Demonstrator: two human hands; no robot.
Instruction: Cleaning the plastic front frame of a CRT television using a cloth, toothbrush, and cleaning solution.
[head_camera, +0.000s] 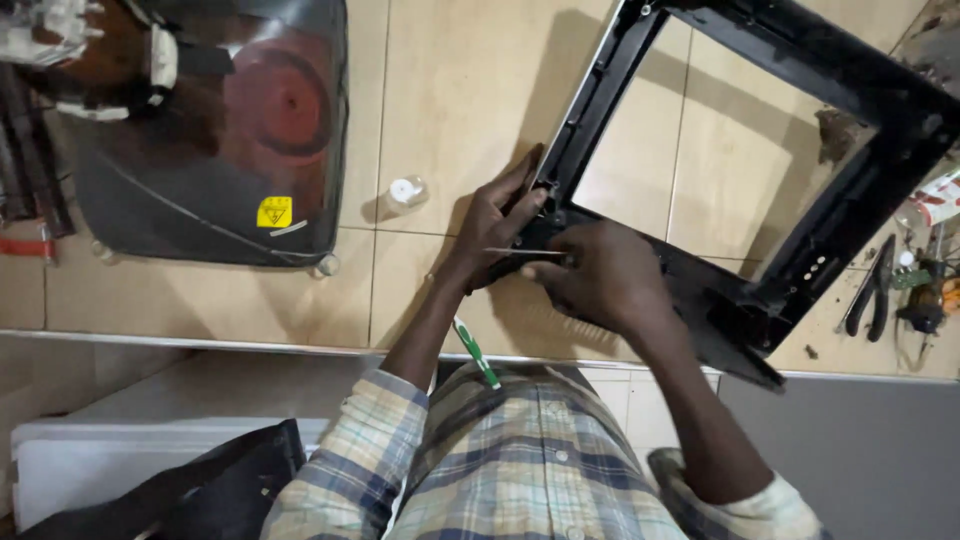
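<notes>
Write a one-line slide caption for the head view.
Two hands, left and right, work a thin tool at a black plastic frame on a tiled floor.

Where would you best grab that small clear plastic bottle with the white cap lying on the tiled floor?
Probably around the clear body of the small clear plastic bottle, coming straight down from above. It seems to lie on its side on the beige tiled floor, apart from other things, so fingers could close across its narrow width.
</notes>
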